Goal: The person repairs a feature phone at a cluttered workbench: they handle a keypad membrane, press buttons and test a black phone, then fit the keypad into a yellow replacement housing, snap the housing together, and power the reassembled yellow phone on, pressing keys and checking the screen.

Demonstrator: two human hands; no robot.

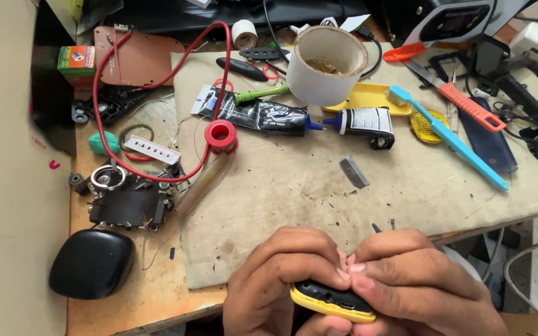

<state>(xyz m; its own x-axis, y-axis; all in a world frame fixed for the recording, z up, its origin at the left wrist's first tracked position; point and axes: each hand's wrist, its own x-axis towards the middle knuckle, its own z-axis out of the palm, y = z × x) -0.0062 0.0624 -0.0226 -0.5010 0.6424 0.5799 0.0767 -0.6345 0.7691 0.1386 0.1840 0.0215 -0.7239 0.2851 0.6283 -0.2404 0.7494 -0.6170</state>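
Observation:
At the bottom of the view, both my hands grip a small black device with a yellow casing (331, 302). My left hand (275, 280) wraps it from the left, with the thumb on its top edge. My right hand (424, 280) closes on it from the right, thumb tip pressed beside the left thumb. A port shows on the device's near edge. Most of the device is hidden by my fingers.
On the beige mat (294, 186) lie a black glue tube (256, 115), a small glue bottle (365, 121), a white tape roll (328, 62), a blue toothbrush (446, 137), an orange-handled knife (468, 106) and a small metal piece (353, 171). A red wire (101, 124), black circuit part (129, 202) and black case (91, 264) sit left.

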